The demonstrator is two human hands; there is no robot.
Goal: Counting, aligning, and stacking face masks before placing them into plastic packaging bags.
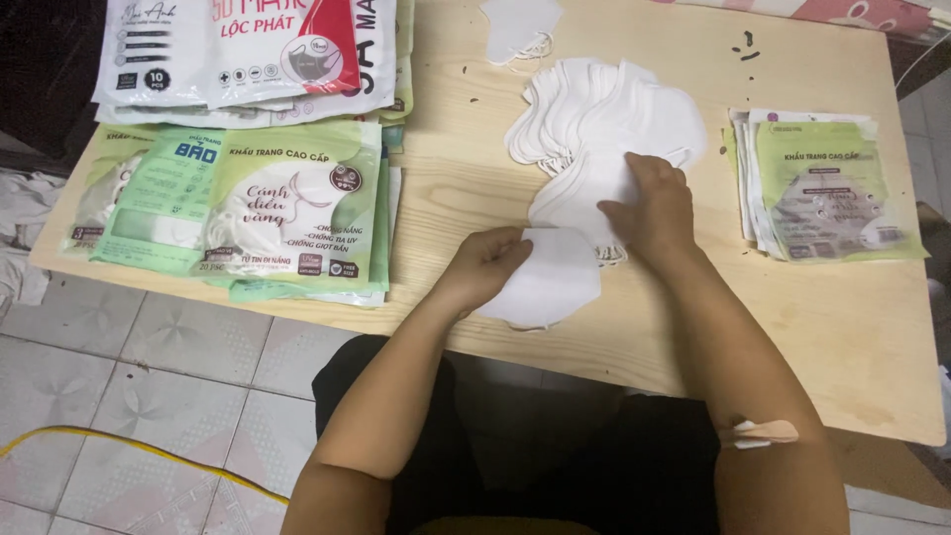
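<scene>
Left hand [485, 266] grips one mask [550, 282]; two hands.

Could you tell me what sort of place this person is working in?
Probably a home packing spot: a low wooden table on tiled floor, fanned white face masks, and green printed pouches stacked beside.

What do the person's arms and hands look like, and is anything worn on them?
Both arms are bare, with no sleeves in view. The left hand and right hand wear no gloves, and no rings or watch show. A small pale plaster is stuck on the right forearm near the elbow.
</scene>
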